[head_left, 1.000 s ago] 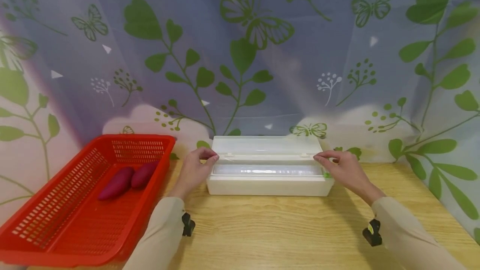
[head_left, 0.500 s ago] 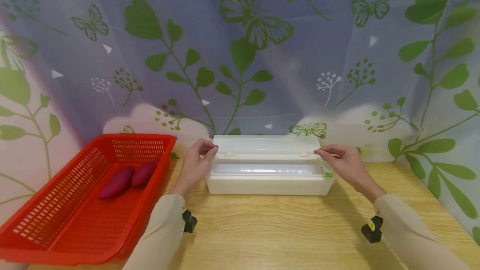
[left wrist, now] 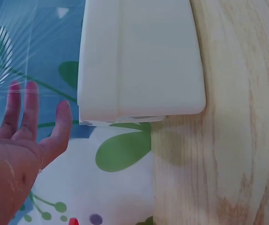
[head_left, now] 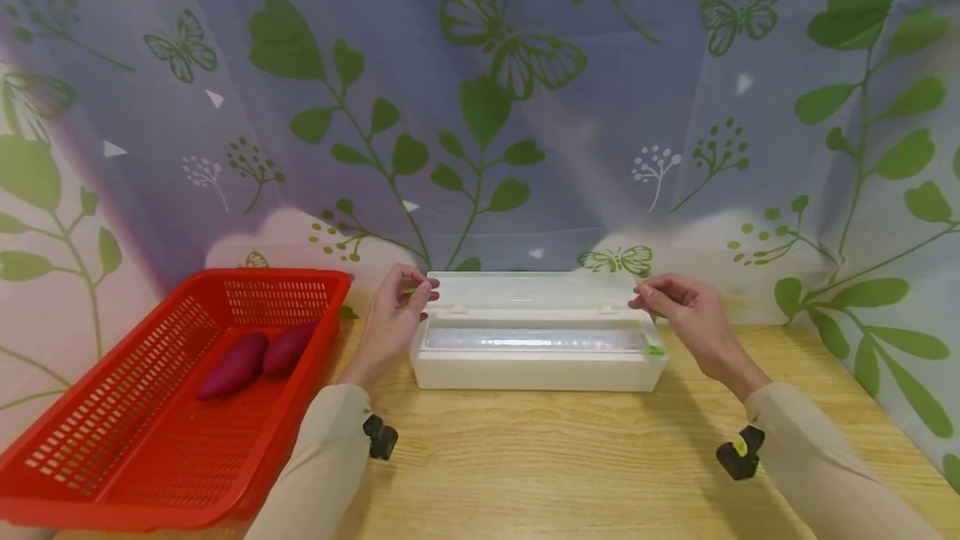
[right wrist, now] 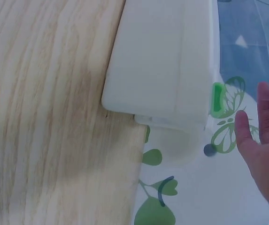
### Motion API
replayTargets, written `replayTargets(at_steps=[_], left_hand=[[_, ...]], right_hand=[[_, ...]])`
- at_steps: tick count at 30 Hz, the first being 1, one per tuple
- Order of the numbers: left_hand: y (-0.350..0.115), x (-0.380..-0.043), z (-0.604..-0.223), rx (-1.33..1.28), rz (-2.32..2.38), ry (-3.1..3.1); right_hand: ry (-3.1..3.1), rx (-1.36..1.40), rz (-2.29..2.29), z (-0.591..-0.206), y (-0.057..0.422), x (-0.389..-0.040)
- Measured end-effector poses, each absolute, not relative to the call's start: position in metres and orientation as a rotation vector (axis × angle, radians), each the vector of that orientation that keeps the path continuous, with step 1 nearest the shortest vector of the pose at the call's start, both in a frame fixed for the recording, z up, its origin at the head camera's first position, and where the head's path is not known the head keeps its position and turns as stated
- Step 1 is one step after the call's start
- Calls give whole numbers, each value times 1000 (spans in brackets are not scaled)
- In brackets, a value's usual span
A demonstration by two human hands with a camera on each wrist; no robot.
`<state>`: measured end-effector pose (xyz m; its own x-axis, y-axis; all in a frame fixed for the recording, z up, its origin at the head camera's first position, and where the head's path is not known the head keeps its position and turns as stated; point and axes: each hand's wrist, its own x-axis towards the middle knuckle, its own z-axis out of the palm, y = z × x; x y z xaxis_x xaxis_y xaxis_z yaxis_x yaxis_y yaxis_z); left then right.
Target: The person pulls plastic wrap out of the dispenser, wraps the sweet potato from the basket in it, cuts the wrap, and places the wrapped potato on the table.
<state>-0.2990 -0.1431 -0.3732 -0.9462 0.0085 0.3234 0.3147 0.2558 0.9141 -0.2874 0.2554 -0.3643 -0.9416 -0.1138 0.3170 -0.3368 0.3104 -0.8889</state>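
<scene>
A white cling film dispenser (head_left: 536,373) stands at the back of the table with its lid (head_left: 532,290) raised. The clear roll (head_left: 534,340) shows inside, and a green slide cutter (head_left: 655,350) sits at the right end. My left hand (head_left: 386,319) pinches the edge of clear cling film (left wrist: 5,58) above the left end; creases fan out from its fingertips in the left wrist view. Above the right end, my right hand (head_left: 692,319) pinches with thumb and index finger at the film's other side. The film is hardly visible between the hands.
A red plastic basket (head_left: 187,486) stands at the left with two purple sweet potatoes (head_left: 236,365) in it. Behind the wooden table (head_left: 540,465) hangs a curtain (head_left: 585,148) with leaves and butterflies. Each forearm carries a small black wrist camera.
Both hands have risen slightly from beside the dispenser's opening to lid height, with fingertips still pinched. The green slide cutter shows more fully now. Dispenser and basket stay put.
</scene>
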Motion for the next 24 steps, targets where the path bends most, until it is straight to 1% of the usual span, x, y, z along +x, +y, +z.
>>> replayTargets(at_steps=[5,10,17,24], left_hand=[[-143,-298,-369,-338,-1816,-2265],[-143,-298,-365,-383,-1872,-2213],[-143,-297,-361,-430,-1888,-2181],[-145,-297,-356,-448,-1918,-2181]], right_hand=[[-2277,432,1808,-360,253,-288],[-2218,506,1917,-357,251,-289],[-2216,614,1982,-353,252,-290],[-2169,637,2053,-346,251,-291]])
